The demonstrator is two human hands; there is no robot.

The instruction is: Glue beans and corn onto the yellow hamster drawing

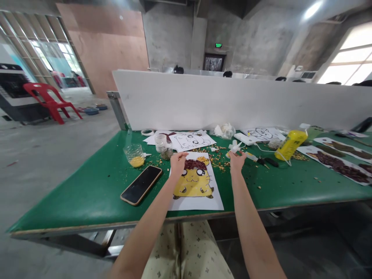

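A hamster drawing (193, 184), partly covered in dark red and yellow bits, is laid near the front edge of the green table (95, 190). Its upper left is overlapped by the left hand (178, 164), fingers bunched; whether anything is pinched cannot be told. The right hand (237, 161) is held at a white plastic piece (235, 146), its grip unclear. A phone (141, 185) is placed left of the drawing.

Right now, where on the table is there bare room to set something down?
Widest: green tabletop left of the phone, nearly bare. Smaller: between the yellow bottle and the front edge. Crowded: behind the cartoon picture, with papers and scattered seeds.
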